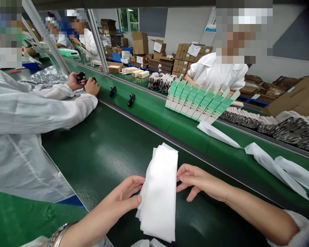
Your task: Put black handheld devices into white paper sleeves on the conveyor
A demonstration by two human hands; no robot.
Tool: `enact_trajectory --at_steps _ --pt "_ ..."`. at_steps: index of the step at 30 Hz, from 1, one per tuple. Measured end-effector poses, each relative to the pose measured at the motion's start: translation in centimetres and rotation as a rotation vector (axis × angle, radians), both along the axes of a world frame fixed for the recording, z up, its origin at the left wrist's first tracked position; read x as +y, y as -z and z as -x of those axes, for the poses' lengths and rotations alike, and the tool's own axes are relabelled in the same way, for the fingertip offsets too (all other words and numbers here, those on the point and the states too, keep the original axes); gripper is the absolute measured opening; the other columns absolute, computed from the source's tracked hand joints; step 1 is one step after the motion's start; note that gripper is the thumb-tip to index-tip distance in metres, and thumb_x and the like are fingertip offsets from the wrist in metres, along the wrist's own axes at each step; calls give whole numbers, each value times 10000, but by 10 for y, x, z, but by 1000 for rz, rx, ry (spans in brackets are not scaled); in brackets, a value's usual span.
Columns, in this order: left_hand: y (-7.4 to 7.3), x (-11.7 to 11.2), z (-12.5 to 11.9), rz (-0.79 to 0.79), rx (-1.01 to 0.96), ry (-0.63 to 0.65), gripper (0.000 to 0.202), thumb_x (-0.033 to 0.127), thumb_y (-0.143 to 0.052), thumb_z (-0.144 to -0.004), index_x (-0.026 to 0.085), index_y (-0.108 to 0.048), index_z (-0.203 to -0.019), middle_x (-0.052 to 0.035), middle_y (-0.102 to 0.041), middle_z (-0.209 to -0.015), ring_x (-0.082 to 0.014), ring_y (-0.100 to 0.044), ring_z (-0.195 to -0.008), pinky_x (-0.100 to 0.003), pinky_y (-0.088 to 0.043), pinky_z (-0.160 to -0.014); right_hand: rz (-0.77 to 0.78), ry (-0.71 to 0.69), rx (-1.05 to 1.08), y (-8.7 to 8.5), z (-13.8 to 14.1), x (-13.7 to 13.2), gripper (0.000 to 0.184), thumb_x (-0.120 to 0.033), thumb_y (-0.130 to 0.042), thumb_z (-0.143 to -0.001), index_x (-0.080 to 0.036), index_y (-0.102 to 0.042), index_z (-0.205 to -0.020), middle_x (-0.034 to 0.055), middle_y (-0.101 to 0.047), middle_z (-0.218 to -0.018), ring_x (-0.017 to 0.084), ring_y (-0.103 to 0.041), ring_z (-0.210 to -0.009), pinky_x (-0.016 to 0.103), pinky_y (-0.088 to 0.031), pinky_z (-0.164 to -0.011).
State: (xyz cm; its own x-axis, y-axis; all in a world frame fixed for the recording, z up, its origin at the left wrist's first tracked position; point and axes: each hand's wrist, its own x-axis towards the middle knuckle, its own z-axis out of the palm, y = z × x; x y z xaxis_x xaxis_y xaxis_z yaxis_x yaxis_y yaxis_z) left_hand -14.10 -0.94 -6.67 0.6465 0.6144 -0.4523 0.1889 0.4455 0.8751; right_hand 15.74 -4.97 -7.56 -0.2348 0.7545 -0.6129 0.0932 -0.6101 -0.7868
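A stack of white non-woven sleeves or strips [159, 192] lies lengthwise on the dark green conveyor belt [98, 161] in front of me. My left hand [123, 195] presses against the stack's left edge, with the thumb on its side. My right hand [198, 181] meets the right edge with spread fingers. The stack stands between my two hands, and its lower end reaches the bottom of the view. A metal bracelet [58, 235] circles my left wrist.
A co-worker's white sleeve [28, 113] fills the left side, their hands [83, 84] holding small black items. Green-and-white cartons [195, 99] stand in a row on the raised green shelf. Loose white strips [273, 168] lie to my right. Another co-worker [216, 72] stands opposite.
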Motion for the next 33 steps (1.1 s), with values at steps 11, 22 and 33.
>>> enact_trajectory --at_steps 11,22,33 --pt "8 -4 15 -120 104 41 403 459 -566 -905 284 -516 -1264 -77 -347 -1524 -308 -386 -1380 -495 -412 -1097 -121 52 48 21 32 7 311 -338 -643 -821 -151 -596 -1065 98 -582 -1105 226 -623 -1037 313 -606 -687" --pt "33 -31 -15 -1385 316 641 582 325 -810 -729 202 -531 -1225 -121 -297 -1558 -338 -172 -1484 -549 -132 -1237 -828 91 -443 69 10 110 324 -376 -493 -904 -208 -586 -1166 74 -591 -1239 196 -587 -1125 367 -474 -962" --pt "17 -1 -19 -1383 295 704 592 199 -788 -714 238 -529 -1245 -100 -392 -1493 -320 -239 -1460 -526 -209 -1214 -934 -123 -342 71 47 137 304 -261 -484 -905 -222 -633 -1167 35 -644 -1215 196 -590 -1127 378 -432 -1001"
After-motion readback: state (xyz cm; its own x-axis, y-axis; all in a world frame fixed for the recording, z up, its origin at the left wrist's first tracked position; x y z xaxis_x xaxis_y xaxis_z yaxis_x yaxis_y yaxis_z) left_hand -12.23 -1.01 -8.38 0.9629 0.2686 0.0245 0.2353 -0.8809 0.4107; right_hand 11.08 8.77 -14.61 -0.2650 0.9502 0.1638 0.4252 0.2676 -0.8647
